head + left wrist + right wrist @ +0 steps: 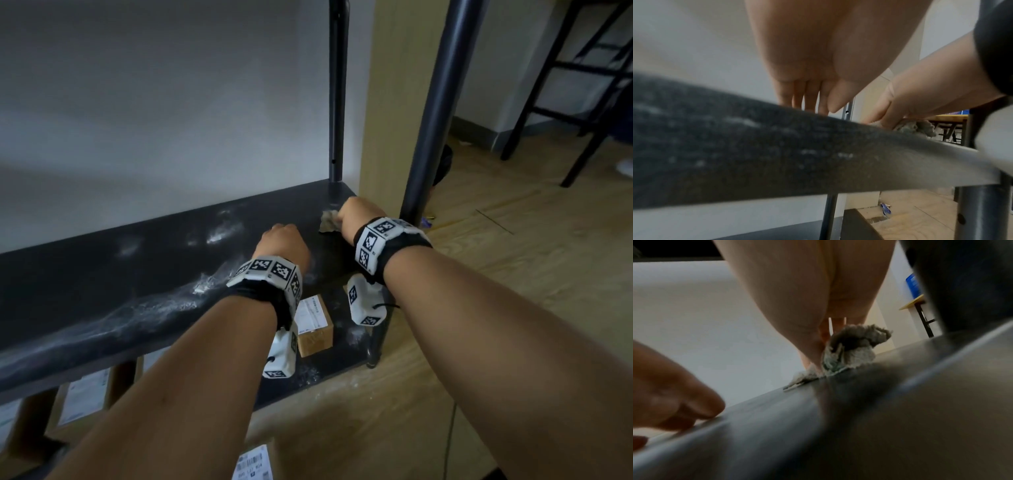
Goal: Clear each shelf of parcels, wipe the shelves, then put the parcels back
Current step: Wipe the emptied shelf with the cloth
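Observation:
A black shelf (137, 274) smeared with white dust runs across the head view; no parcel stands on it. My right hand (356, 214) grips a bunched grey cloth (328, 222) and presses it on the shelf's far right end, near the rear post. The right wrist view shows the cloth (855, 345) crumpled under that hand's fingers (807, 340). My left hand (284, 240) rests on the shelf just left of it, fingers (807, 97) straight and tips down on the surface, holding nothing. A brown labelled parcel (315, 329) sits on the lower shelf (329, 363).
A thick dark front post (435, 120) stands right beside my right wrist; a thinner rear post (337, 102) rises behind the cloth. More labelled cardboard parcels (85, 394) lie low at the left. A white wall backs the shelf. A black frame (582, 85) stands on the wooden floor.

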The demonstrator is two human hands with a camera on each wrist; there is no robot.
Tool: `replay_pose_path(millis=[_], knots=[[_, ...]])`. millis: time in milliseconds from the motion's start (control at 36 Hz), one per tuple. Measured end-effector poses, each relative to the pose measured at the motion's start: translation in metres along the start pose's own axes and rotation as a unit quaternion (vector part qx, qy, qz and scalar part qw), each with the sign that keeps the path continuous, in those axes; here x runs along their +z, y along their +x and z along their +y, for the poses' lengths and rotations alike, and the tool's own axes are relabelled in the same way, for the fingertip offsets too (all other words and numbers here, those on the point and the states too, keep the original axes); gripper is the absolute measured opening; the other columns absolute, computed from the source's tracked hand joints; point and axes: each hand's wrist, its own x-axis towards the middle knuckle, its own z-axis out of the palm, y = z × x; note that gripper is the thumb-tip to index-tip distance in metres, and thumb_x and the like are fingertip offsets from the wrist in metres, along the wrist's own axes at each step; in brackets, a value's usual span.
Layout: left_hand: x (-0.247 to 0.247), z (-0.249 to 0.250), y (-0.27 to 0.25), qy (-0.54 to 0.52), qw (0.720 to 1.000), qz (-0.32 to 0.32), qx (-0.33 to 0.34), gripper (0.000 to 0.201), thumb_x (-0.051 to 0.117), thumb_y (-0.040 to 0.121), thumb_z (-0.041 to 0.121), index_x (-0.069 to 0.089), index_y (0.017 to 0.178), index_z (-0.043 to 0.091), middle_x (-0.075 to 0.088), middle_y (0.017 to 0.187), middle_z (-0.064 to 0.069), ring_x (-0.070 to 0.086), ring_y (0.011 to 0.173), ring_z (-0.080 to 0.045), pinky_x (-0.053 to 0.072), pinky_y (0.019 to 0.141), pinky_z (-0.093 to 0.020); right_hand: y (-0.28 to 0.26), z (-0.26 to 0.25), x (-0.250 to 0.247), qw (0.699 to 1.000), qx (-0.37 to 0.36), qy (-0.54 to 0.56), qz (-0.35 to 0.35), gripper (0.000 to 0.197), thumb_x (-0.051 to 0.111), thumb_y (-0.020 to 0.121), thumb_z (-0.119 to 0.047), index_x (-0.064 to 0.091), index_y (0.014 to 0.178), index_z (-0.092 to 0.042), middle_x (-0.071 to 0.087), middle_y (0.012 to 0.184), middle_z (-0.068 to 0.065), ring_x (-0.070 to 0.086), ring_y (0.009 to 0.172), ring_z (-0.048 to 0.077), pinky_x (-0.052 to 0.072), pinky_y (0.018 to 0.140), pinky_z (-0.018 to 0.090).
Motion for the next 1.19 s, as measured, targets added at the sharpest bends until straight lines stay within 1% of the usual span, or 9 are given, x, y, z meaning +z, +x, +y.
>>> replay_pose_path(millis=[111, 306, 444, 500, 583, 694, 833, 1000, 1194], knots=[[0.002, 0.000, 0.011, 0.040, 0.999, -0.019, 0.000, 0.033, 0.047, 0.091, 0.010, 0.060, 0.120, 0.006, 0.057, 0.124, -0.015, 0.057, 0.108, -0.030, 0.048, 0.084, -0.036, 0.018, -0.007, -0.008, 0.999, 0.027, 0.010, -0.019, 0.040, 0.049, 0.099, -0.029, 0.053, 0.124, 0.003, 0.058, 0.128, 0.016, 0.056, 0.116, 0.030, 0.043, 0.091, 0.033], [-0.004, 0.006, 0.021, 0.083, 0.995, -0.058, -0.007, 0.034, 0.045, 0.095, 0.010, 0.055, 0.127, 0.004, 0.055, 0.130, -0.014, 0.054, 0.118, -0.029, 0.045, 0.096, -0.036, 0.044, -0.007, -0.004, 1.000, 0.014, -0.023, -0.009, 0.038, 0.045, 0.101, -0.026, 0.054, 0.125, 0.001, 0.054, 0.131, 0.013, 0.052, 0.120, 0.033, 0.040, 0.103, 0.040], [-0.006, 0.003, 0.021, 0.098, 0.993, -0.071, 0.004, 0.031, 0.051, 0.093, 0.011, 0.058, 0.122, 0.006, 0.058, 0.126, -0.013, 0.056, 0.115, -0.029, 0.047, 0.095, -0.036, 0.018, 0.000, -0.009, 0.999, -0.032, -0.038, 0.017, 0.037, 0.041, 0.101, -0.019, 0.053, 0.130, 0.000, 0.057, 0.120, 0.022, 0.052, 0.109, 0.026, 0.035, 0.075, 0.027], [-0.008, 0.003, 0.020, 0.089, 0.993, -0.075, -0.002, 0.027, 0.050, 0.093, 0.013, 0.062, 0.116, 0.005, 0.062, 0.120, -0.014, 0.059, 0.110, -0.029, 0.048, 0.088, -0.035, 0.013, -0.003, -0.010, 0.998, -0.029, -0.045, -0.033, 0.038, 0.037, 0.104, -0.016, 0.048, 0.132, 0.008, 0.054, 0.107, 0.028, 0.046, 0.105, 0.022, 0.037, 0.079, 0.019], [-0.012, 0.005, 0.021, 0.087, 0.993, -0.075, 0.000, 0.028, 0.049, 0.093, 0.012, 0.061, 0.117, 0.003, 0.060, 0.123, -0.015, 0.057, 0.113, -0.030, 0.046, 0.089, -0.035, 0.005, -0.014, -0.010, 0.998, -0.033, -0.033, -0.042, 0.040, 0.042, 0.102, -0.029, 0.055, 0.127, -0.001, 0.057, 0.125, 0.017, 0.054, 0.117, 0.030, 0.039, 0.094, 0.032], [-0.019, 0.006, 0.028, 0.082, 0.996, -0.044, -0.008, 0.026, 0.046, 0.093, 0.007, 0.061, 0.113, -0.001, 0.059, 0.122, -0.018, 0.056, 0.113, -0.031, 0.043, 0.079, -0.032, 0.003, -0.020, -0.004, 0.995, -0.064, -0.069, -0.020, 0.030, 0.049, 0.099, -0.019, 0.061, 0.119, -0.001, 0.062, 0.121, 0.014, 0.061, 0.109, 0.030, 0.039, 0.075, 0.028], [-0.023, 0.005, 0.036, 0.050, 0.998, 0.001, -0.040, 0.028, 0.045, 0.091, 0.008, 0.061, 0.112, 0.001, 0.060, 0.120, -0.018, 0.058, 0.108, -0.032, 0.044, 0.074, -0.034, 0.006, -0.027, -0.010, 0.996, -0.068, -0.049, -0.019, 0.029, 0.051, 0.098, -0.015, 0.060, 0.119, 0.002, 0.061, 0.121, 0.016, 0.059, 0.111, 0.030, 0.046, 0.088, 0.032], [-0.021, 0.005, 0.046, 0.011, 0.998, 0.021, -0.059, 0.037, 0.043, 0.090, 0.010, 0.057, 0.124, 0.005, 0.055, 0.128, -0.016, 0.053, 0.116, -0.033, 0.046, 0.089, -0.039, 0.024, -0.025, -0.010, 0.995, -0.093, -0.013, 0.021, 0.031, 0.050, 0.097, -0.020, 0.060, 0.121, -0.003, 0.060, 0.125, 0.015, 0.058, 0.114, 0.032, 0.045, 0.088, 0.035], [-0.019, 0.006, 0.049, 0.013, 0.999, 0.028, -0.041, 0.037, 0.042, 0.090, 0.010, 0.059, 0.123, 0.006, 0.056, 0.127, -0.015, 0.054, 0.115, -0.032, 0.046, 0.086, -0.036, 0.040, -0.011, -0.010, 0.995, -0.078, 0.010, 0.065, 0.035, 0.047, 0.097, -0.019, 0.055, 0.128, -0.005, 0.054, 0.133, 0.017, 0.052, 0.122, 0.033, 0.043, 0.094, 0.038]])
